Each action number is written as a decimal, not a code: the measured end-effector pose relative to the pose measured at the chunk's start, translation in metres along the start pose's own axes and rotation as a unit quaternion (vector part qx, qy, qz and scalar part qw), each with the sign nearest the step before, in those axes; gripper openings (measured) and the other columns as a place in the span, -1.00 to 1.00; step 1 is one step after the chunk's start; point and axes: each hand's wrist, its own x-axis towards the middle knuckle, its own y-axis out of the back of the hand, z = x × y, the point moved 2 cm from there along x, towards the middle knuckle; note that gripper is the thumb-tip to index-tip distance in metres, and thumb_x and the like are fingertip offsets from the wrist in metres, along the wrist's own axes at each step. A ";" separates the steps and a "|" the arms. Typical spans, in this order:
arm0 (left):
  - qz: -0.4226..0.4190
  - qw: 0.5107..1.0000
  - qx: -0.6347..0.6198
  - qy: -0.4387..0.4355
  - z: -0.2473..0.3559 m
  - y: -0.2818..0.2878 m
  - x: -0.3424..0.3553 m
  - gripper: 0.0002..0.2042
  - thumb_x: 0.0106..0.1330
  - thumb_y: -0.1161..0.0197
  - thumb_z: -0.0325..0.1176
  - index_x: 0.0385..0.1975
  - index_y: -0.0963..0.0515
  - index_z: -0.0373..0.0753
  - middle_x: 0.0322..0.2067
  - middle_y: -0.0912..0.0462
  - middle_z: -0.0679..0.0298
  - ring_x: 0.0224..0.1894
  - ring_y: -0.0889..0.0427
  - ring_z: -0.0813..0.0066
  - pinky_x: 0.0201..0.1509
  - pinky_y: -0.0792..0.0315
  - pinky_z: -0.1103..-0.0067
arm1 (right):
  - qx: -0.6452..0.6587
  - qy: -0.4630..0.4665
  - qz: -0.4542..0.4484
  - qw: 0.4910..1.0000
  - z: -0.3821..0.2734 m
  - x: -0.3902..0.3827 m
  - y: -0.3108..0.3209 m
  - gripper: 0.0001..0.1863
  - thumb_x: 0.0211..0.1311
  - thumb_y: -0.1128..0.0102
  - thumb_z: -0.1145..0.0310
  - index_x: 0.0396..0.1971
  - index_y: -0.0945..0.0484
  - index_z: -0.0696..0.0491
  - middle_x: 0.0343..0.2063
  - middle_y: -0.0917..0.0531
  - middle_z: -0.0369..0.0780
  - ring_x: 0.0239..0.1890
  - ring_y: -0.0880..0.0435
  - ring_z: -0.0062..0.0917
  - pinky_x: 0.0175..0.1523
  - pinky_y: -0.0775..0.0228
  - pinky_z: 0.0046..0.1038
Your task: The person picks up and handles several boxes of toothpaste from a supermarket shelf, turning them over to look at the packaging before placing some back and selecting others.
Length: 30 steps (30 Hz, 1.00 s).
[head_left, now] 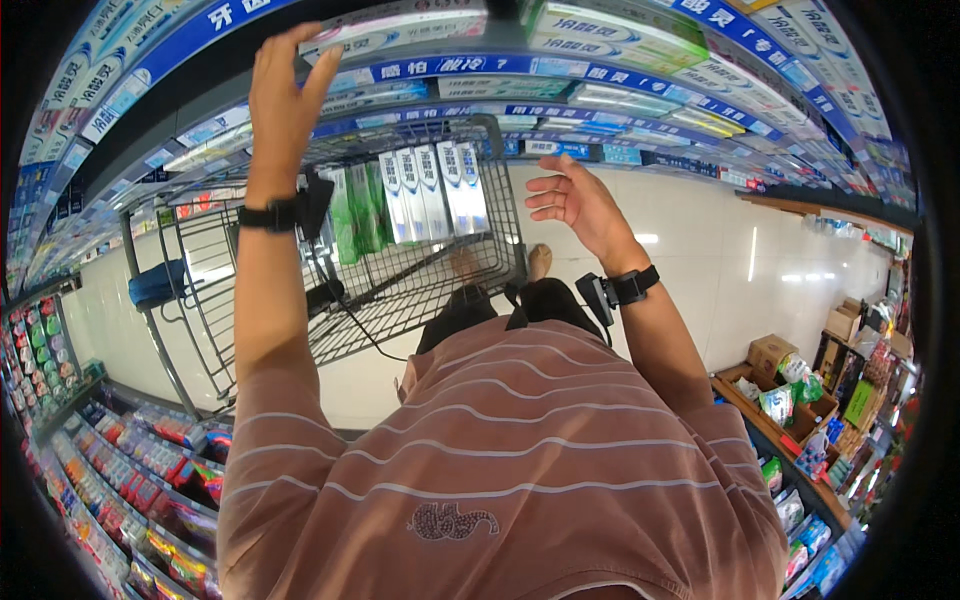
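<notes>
My left hand (283, 95) is raised to the shelf at the upper left, its thumb apart from the fingers. Its fingertips are at the left end of a white and pink toothpaste box (400, 30); whether they touch it I cannot tell. To the right of the cart, my right hand (578, 205) hangs in the air with its fingers apart and nothing in it. Between my arms stands a grey wire shopping cart (508, 200). Several white and blue toothpaste boxes (412, 195) stand in a row in it, beside green packs (356, 212).
Ahead, shelves with blue label strips (440, 66) hold many toothpaste boxes, including a green and white stack (615, 40). A dark blue bundle (157, 284) is at the cart's left end. Racks of colourful packages (150, 490) fill the lower left; cartons (772, 354) stand at right.
</notes>
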 end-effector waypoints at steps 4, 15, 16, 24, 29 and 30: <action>-0.159 0.942 -0.145 0.258 0.007 -0.027 -0.100 -0.78 0.38 -0.24 -0.28 -0.07 -0.54 -0.21 -0.33 -0.66 0.23 -0.30 -0.60 0.55 -0.21 -0.48 0.59 | -0.011 -0.030 0.021 0.999 0.011 0.002 0.005 -0.47 0.48 0.10 0.00 0.12 -0.37 0.18 -0.17 -0.65 -0.06 -0.18 -0.69 -0.35 -0.08 -0.57 -0.35; -0.477 0.682 -0.100 0.545 -0.060 -0.128 -0.340 -0.30 0.26 -0.18 0.01 0.15 -0.31 -0.57 0.01 -0.55 -0.25 0.09 -0.53 -0.17 0.19 -0.38 0.24 | -0.035 -0.103 0.026 0.994 0.039 0.002 0.003 -0.48 0.47 0.08 0.02 0.11 -0.35 0.20 -0.17 -0.62 -0.06 -0.17 -0.68 -0.33 -0.05 -0.55 -0.32; -0.446 0.694 -0.087 0.558 -0.062 -0.134 -0.362 -0.26 0.24 -0.20 0.03 0.17 -0.29 -0.56 0.04 -0.53 -0.25 0.11 -0.52 -0.16 0.21 -0.37 0.25 | -0.037 -0.111 0.025 0.993 0.041 0.002 0.000 -0.48 0.47 0.08 0.02 0.12 -0.35 0.20 -0.17 -0.62 -0.06 -0.16 -0.68 -0.33 -0.05 -0.55 -0.33; -0.348 0.597 -0.223 0.688 -0.059 -0.159 -0.398 -0.20 0.23 -0.31 -0.09 0.36 -0.08 -0.36 -0.14 -0.46 0.09 -0.25 -0.52 0.32 -0.29 -0.53 0.41 | -0.052 -0.139 0.011 0.989 0.055 0.002 -0.007 -0.51 0.50 0.13 0.03 0.10 -0.40 0.16 -0.17 -0.66 -0.11 -0.15 -0.68 -0.36 -0.05 -0.54 -0.33; -0.334 0.727 -0.094 0.593 -0.065 -0.133 -0.380 -0.26 0.23 -0.25 -0.08 0.26 -0.21 -0.51 -0.07 -0.60 -0.18 -0.10 -0.65 0.05 -0.03 -0.53 0.31 | -0.063 -0.126 -0.022 0.990 0.047 0.014 -0.021 -0.51 0.49 0.11 0.03 0.09 -0.41 0.15 -0.19 -0.66 -0.11 -0.16 -0.68 -0.36 -0.05 -0.55 -0.33; -0.371 0.711 -0.134 0.582 -0.047 -0.128 -0.334 -0.25 0.23 -0.24 -0.05 0.24 -0.23 -0.57 0.04 -0.52 -0.29 0.09 -0.56 -0.09 0.18 -0.41 0.29 | -0.061 -0.122 0.000 0.991 0.047 0.013 -0.010 -0.48 0.47 0.08 0.00 0.10 -0.38 0.18 -0.16 -0.63 -0.08 -0.16 -0.68 -0.35 -0.05 -0.56 -0.32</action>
